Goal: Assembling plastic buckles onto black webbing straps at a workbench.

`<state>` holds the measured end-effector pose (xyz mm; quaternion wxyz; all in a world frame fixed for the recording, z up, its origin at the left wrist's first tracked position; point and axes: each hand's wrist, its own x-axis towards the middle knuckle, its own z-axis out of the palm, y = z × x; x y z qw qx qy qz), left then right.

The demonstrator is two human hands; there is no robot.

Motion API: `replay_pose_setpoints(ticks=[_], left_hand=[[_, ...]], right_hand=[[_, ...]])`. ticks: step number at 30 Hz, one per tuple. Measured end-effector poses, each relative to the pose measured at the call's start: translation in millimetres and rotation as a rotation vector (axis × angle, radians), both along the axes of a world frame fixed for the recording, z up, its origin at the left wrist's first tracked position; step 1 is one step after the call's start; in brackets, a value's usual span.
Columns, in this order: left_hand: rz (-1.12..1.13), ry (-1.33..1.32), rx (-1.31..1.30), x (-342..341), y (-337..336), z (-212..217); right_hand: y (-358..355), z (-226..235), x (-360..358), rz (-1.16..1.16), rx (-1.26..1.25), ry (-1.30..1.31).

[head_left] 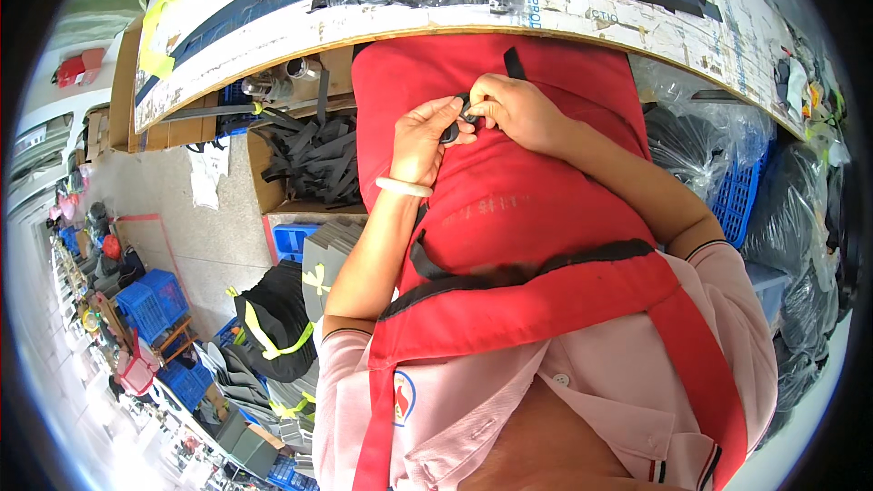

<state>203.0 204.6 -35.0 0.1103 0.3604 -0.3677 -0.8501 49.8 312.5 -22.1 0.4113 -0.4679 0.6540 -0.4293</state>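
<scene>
Where worktable (pixel 637 23) edges cluttered workshop, hands pinch black buckle (pixel 452 132)

Matt red cloth apron (pixel 509 209), small glossy black plastic buckle (pixel 452 130); worn, chipped wooden tabletop (pixel 637 23)

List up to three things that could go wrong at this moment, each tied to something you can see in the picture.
1. The small black buckle is pinched only by fingertips of the left hand and right hand; it could slip onto the red apron.
2. The black strap running up to the workbench edge might twist or thread wrongly.
3. A fingertip could get pinched in the buckle.
</scene>
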Motion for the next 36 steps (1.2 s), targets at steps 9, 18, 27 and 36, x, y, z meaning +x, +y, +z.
replay_pose_setpoints(ticks=[9,18,27,36], left_hand=[[0.037,0.03,-0.006,-4.2,8.2,-4.2],[0.074,0.06,0.033,-2.2,3.5,-6.1],[0.075,0.077,-0.027,-1.3,4.7,-5.2],[0.107,0.077,-0.242,-0.8,7.6,0.1]], right_hand=[[-6.3,-9.9,5.6,-0.161,-0.266,0.295],[0.5,-19.9,-18.2,-0.136,-0.141,-0.263],[-1.7,-1.6,-16.2,-0.076,-0.134,-0.142],[-4.6,70.6,3.1,-0.1,-0.017,-0.255]])
